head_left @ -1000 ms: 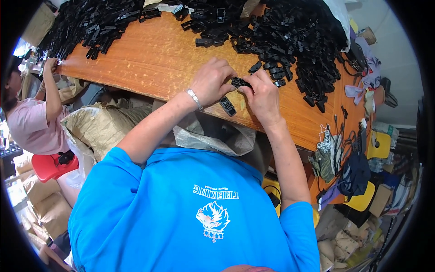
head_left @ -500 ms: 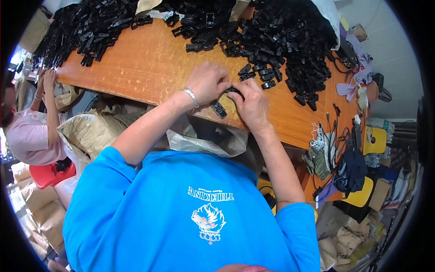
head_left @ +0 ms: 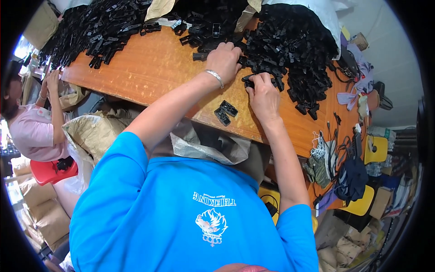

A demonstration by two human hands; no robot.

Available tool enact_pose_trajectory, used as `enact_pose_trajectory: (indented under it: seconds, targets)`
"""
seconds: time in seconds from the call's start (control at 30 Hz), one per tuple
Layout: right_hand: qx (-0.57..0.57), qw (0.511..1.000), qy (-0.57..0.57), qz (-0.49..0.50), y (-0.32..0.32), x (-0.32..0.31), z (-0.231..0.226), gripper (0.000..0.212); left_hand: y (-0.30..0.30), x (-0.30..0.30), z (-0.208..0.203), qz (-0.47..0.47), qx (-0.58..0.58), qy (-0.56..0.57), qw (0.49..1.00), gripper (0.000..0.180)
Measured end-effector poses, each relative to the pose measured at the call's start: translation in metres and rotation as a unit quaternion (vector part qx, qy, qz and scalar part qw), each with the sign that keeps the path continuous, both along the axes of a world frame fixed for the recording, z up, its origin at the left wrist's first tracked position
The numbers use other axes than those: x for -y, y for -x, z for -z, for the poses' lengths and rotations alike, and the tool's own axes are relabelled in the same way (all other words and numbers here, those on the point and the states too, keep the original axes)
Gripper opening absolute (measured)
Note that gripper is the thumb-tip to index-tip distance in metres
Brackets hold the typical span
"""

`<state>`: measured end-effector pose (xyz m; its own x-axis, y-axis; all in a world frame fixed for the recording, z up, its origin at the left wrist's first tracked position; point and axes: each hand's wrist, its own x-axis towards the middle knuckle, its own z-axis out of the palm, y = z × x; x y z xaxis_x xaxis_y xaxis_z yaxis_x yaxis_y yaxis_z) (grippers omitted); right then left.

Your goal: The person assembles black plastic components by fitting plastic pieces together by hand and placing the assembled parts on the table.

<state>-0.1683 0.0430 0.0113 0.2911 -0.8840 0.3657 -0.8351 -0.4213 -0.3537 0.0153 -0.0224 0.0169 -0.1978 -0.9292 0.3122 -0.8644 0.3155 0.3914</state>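
My left hand (head_left: 224, 62) reaches over the near side of the black parts, fingers curled down; whatever lies under its fingertips is hidden. To its right, my right hand (head_left: 264, 97) pinches a small black plastic part (head_left: 248, 81) on the tabletop, at the edge of a large heap of black plastic parts (head_left: 294, 50). Closer to me, two black plastic pieces (head_left: 225, 112) lie side by side near the front edge of the wooden table (head_left: 145, 77), touching neither hand.
Another heap of black parts (head_left: 104, 31) covers the table's far left. An open sack (head_left: 213, 149) hangs below the front edge. Cords and a dark cloth (head_left: 351, 165) lie on the right. A person in pink (head_left: 38, 129) sits at left beside a paper sack (head_left: 93, 136).
My hands have parted and moved away from me toward the heap. Half a second ago they held a black piece together near the front edge; two pieces now lie there.
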Motion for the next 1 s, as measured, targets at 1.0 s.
enact_pose_trajectory:
  seconds: [1.0]
  targets:
    - [0.055,0.995,0.007,-0.081,-0.021,-0.007,0.0,0.022,-0.037,-0.055,0.031,0.141,-0.123,-0.019,0.982,0.032]
